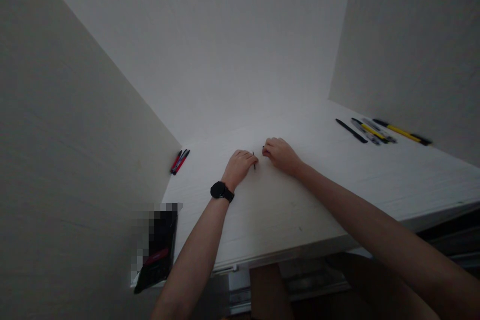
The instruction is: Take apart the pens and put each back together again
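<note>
Near the middle of the white tabletop [318,180], my left hand [242,162] pinches a thin dark rod [255,165] between thumb and fingers. The rod stands out above and below the fingertips; its exact kind is too small to tell. Just to the right, with a small gap between the hands, my right hand [278,151] is closed, fingertips together. A tiny dark and reddish bit shows at those fingertips, too small to name. On my left wrist sits a black watch [218,190].
Red and black pens [181,162] lie by the left wall. At the right lie a black pen [351,131], clear and yellow pens [371,131], and a yellow-black pen [403,131]. A dark, partly blurred-out object [161,250] rests at the front left. Walls enclose three sides.
</note>
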### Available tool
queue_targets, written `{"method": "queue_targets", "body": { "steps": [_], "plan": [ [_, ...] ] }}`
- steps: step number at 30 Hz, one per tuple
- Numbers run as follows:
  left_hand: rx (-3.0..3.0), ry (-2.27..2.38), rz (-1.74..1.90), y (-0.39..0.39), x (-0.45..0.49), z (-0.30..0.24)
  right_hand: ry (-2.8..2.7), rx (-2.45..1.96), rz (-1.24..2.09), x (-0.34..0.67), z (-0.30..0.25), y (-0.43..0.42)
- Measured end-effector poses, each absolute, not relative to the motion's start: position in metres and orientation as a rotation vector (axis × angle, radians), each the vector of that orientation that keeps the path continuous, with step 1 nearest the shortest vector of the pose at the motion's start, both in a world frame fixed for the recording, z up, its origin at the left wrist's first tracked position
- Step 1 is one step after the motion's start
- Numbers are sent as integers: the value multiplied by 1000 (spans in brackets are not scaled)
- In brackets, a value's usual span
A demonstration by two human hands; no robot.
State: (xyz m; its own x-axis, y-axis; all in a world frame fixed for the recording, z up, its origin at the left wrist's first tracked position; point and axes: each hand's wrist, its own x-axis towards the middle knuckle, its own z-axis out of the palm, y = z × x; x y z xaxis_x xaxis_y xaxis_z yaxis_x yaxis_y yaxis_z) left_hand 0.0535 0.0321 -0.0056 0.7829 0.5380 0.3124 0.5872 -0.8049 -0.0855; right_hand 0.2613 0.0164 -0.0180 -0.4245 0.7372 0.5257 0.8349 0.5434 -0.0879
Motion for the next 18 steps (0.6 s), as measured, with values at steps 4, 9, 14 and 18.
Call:
{"method": "queue_targets", "body": {
  "steps": [4,9,14,18],
  "plan": [
    [-2794,-860,-434,32,53,-5,-2139,-1271,-227,264,-21,20],
    [-2791,-854,-462,32,53,-6,-2087,-1261,-193,264,-21,21],
    [-2799,-864,-519,32,53,-5,-2087,-1233,-159,261,-20,20],
    [-2718,-960,-698,32,52,-8,-2098,-1299,-123,258,-22,19]
  ]
}}
